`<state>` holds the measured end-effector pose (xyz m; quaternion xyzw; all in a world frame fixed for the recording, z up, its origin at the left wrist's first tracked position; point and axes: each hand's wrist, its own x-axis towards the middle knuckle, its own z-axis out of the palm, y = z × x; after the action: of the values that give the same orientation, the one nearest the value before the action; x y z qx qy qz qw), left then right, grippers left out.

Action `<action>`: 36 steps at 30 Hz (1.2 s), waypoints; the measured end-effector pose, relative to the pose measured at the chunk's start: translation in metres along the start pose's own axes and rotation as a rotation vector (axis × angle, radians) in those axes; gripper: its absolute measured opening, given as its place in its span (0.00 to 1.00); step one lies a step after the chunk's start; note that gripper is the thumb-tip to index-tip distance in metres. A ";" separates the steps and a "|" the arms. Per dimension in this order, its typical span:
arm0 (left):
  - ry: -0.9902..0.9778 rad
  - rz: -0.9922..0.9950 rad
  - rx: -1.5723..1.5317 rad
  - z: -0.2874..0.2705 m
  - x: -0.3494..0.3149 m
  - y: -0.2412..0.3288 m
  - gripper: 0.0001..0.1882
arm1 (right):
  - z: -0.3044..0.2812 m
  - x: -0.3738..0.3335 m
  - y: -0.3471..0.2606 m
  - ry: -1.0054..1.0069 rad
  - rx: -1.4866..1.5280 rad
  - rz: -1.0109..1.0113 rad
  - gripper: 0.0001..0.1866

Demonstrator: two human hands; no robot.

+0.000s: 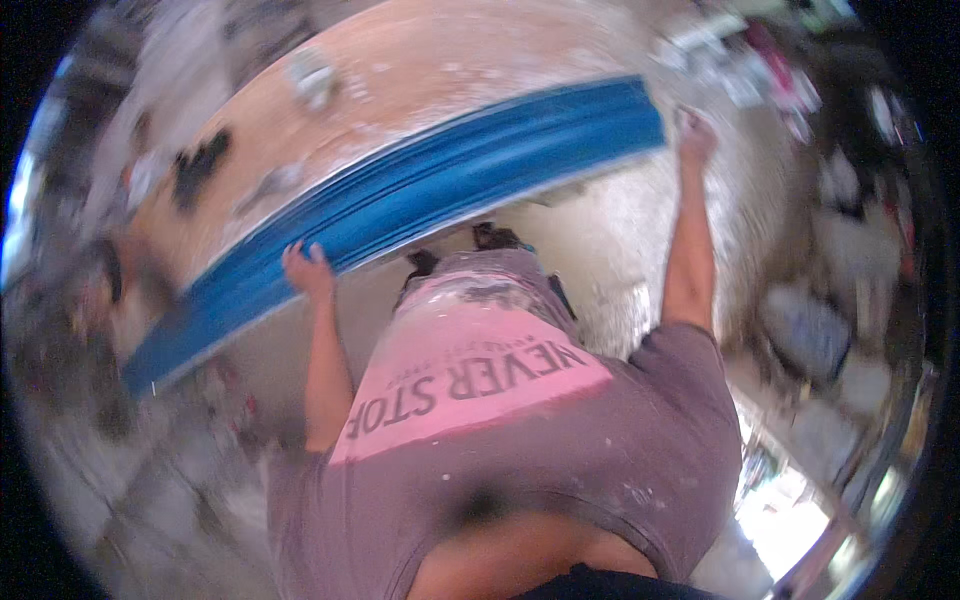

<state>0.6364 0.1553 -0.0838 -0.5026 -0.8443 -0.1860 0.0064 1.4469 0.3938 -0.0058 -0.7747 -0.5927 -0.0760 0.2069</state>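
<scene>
The two hands are well apart, one near each part of a long blue moulded piece [440, 195]. The left hand [308, 268] lies over its near edge, left of the middle, with fingers spread; whether they press on it or grip the edge, I cannot tell. The right hand [697, 138] is just beside the squared right end, fingers bent; blur hides whether it touches the piece or pinches something small. The blue piece runs slantwise in front of the person, its left end nearer the body and its right end farther off, with grooves along its length. It lies across the near side of a tan counter [420, 62], though how much of it is borne there is unclear. The step in hand seems to be placing or steadying this piece, and the next move would call for a sure hold toward both ends so that the long body does not twist or tip. Beyond it, the counter carries pale flecks, a small whitish object [315, 82] and a dark object [200, 167], both too blurred to name. Farther right are pale scraps [740, 85], and lower down a pale bag-like bundle [806, 330].
</scene>
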 end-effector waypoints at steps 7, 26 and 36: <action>0.058 -0.110 -0.109 -0.013 -0.004 0.035 0.20 | 0.002 -0.047 -0.300 -0.206 0.797 -0.115 0.11; 0.032 -0.102 -0.184 -0.048 0.000 -0.001 0.24 | 0.002 -0.179 -0.454 -0.547 0.840 -0.616 0.09; -0.192 0.088 0.248 -0.024 0.035 0.030 0.37 | -0.026 -0.022 -0.178 -0.181 0.651 0.003 0.16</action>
<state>0.6407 0.1902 -0.0456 -0.5497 -0.8348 -0.0309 -0.0043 1.2746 0.4013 0.0506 -0.6725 -0.6005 0.1865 0.3902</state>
